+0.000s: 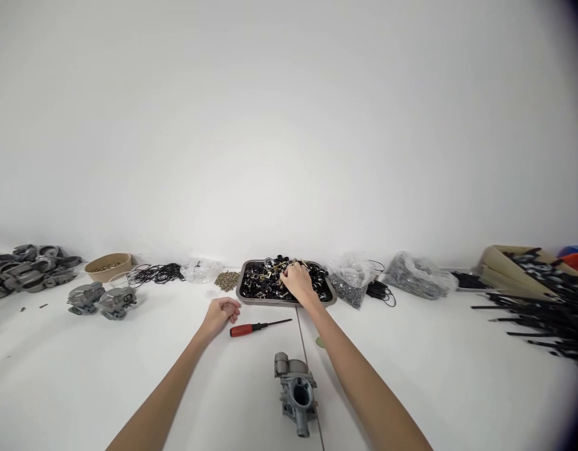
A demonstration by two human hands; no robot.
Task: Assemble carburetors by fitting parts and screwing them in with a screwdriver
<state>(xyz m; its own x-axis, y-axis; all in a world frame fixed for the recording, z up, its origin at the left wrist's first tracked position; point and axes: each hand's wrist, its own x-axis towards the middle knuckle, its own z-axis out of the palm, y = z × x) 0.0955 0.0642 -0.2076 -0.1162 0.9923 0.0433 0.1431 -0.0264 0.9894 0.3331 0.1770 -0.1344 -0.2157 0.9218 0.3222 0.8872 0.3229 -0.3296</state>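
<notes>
My right hand (297, 279) is over the dark tray (289, 302), fingers bent down among a heap of small black and brass-coloured parts (261, 275). Its fingertips are pressed together there, and whatever they pinch is hidden. My left hand (220, 315) rests on the table by the tray's front left corner, with fingers loosely curled, a gap at the thumb and nothing seen in it. A red-handled screwdriver (244, 329) lies between my forearms, pointing right. Closer to me, a grey metal carburetor (298, 394) stands with its round bore facing me.
Left are two carburetors (84, 297), a pile of grey castings (35, 272), a beige bowl (108, 269) and brass pieces (227, 280). Right are plastic bags of parts (418, 275), black rods (543, 319) and a beige container (498, 269). A white wall (289, 125) stands behind.
</notes>
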